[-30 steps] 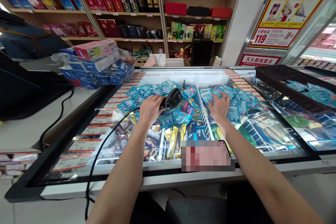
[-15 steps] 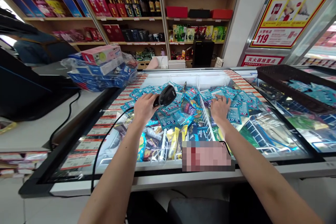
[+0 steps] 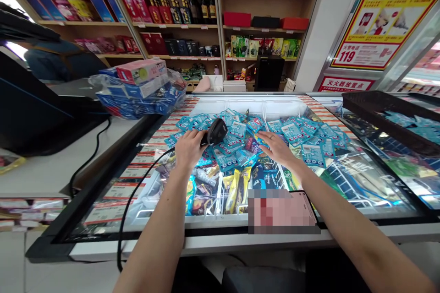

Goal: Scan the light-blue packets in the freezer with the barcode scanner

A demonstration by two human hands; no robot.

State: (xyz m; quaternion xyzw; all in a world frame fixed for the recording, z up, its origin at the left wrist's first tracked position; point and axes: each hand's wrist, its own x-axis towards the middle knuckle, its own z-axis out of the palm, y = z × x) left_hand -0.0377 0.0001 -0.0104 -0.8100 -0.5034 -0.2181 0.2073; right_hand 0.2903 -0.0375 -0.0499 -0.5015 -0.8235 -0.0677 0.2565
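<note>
Wrapped round the handle of a black barcode scanner (image 3: 217, 132), my left hand (image 3: 188, 149) holds it over blue packets (image 3: 228, 158) spread on the freezer's glass top. The scanner's head points to the right, and its cable trails down on the left. My right hand (image 3: 277, 147) is open, fingers stretched leftward just above the glass, between the left packets and another spread of blue packets (image 3: 311, 153) on the right. I see nothing in its fingers. Whether the fingertips touch a packet, I cannot tell.
A phone (image 3: 302, 208), partly blurred out, lies at the freezer's front edge. Plastic-wrapped boxes (image 3: 140, 89) stand at the back left beside a black monitor (image 3: 30, 105). At the right is a dark tray (image 3: 385, 116) with blue packets. Shelves of goods (image 3: 178, 27) line the back.
My right hand has moved left, off the right-hand packets, and its fingers have stretched out. My left hand keeps the scanner in nearly the same place. The view has shifted slightly.
</note>
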